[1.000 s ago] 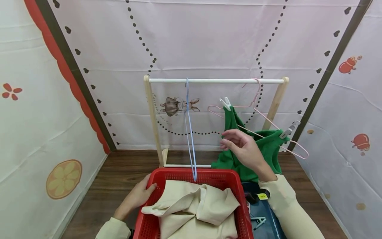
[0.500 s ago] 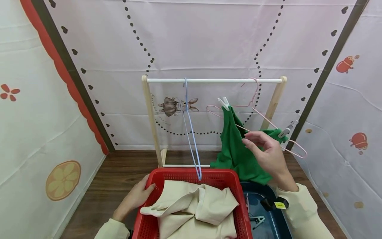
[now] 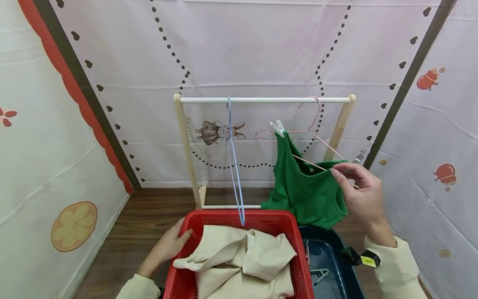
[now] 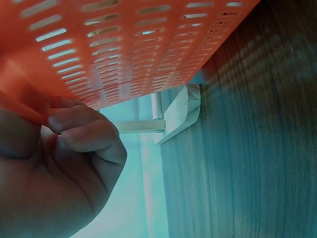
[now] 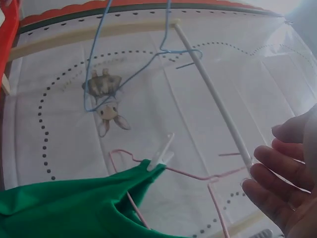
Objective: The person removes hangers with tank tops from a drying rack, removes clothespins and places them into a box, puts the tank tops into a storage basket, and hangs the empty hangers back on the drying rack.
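My left hand (image 3: 169, 244) grips the left rim of a red plastic basket (image 3: 242, 214), its fingers curled over the edge in the left wrist view. A folded cream cloth (image 3: 246, 265) lies inside. My right hand (image 3: 364, 195) is at the right strap of a green sleeveless top (image 3: 310, 195), partly covering it. In the right wrist view the fingers (image 5: 277, 168) are loosely bent, with a gap to the thumb. The top hangs from a pink hanger (image 3: 319, 110), with a white clothespin (image 3: 278, 128) on its left strap and a grey clothespin (image 3: 361, 156) behind my right hand.
A pale blue hanger (image 3: 230, 120) hangs from the rack's white bar (image 3: 272, 100), its lower end over the basket. Right of the basket stands a dark blue tray (image 3: 337, 245) with several clothespins (image 3: 319, 274). Printed cloth walls (image 3: 74, 166) enclose the wooden floor (image 3: 127, 232).
My right hand has moved right across the green top to its right strap, uncovering the neckline. The blue hanger swings slightly. My left hand stays on the basket rim.
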`<state>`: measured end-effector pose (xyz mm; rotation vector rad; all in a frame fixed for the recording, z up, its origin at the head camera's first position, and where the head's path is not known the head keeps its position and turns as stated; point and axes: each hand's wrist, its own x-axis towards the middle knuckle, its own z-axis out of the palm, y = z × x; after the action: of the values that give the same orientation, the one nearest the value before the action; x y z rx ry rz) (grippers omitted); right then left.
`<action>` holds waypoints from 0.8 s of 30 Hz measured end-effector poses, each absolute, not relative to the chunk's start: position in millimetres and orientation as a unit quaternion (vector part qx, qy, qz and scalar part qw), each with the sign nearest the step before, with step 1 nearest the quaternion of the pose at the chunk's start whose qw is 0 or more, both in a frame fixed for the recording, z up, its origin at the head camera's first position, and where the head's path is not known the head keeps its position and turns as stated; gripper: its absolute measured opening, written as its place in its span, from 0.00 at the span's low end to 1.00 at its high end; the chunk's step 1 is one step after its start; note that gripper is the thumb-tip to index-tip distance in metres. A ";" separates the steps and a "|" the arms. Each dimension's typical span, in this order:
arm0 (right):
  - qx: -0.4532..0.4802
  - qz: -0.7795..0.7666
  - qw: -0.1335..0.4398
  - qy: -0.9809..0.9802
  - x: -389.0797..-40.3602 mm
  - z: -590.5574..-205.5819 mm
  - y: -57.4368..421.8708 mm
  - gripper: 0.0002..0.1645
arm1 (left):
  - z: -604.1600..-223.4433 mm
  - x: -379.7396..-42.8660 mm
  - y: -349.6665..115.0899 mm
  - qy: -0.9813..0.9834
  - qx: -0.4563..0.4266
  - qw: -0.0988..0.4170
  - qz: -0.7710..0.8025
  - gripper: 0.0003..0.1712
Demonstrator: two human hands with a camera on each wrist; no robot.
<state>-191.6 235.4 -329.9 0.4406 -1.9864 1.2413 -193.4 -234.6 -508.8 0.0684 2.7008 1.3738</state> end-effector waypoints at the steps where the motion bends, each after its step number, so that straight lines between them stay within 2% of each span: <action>1: 0.172 0.489 0.376 -0.768 -191.3 -329.4 237.8 0.10 | -508.9 -193.6 -234.9 0.890 0.023 0.054 0.452 0.31; 8: 0.164 0.514 0.417 -0.732 -191.0 -325.3 257.4 0.09 | -509.6 -194.1 -235.1 0.893 0.020 0.055 0.446 0.31; 14: 0.103 0.505 0.441 -0.735 -189.0 -327.0 274.7 0.11 | -509.4 -194.0 -235.2 0.894 0.019 0.056 0.443 0.31; 20: 0.065 0.513 0.441 -0.734 -192.5 -329.5 284.9 0.18 | -509.3 -194.4 -235.4 0.898 0.017 0.058 0.436 0.31; 24: 0.007 0.490 0.405 -0.772 -196.2 -331.6 290.4 0.20 | -509.4 -194.2 -234.9 0.898 0.012 0.060 0.435 0.32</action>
<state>-196.2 290.4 -331.6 0.0182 -1.9488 1.2360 -194.2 -234.9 -509.4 0.0354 2.7185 1.3175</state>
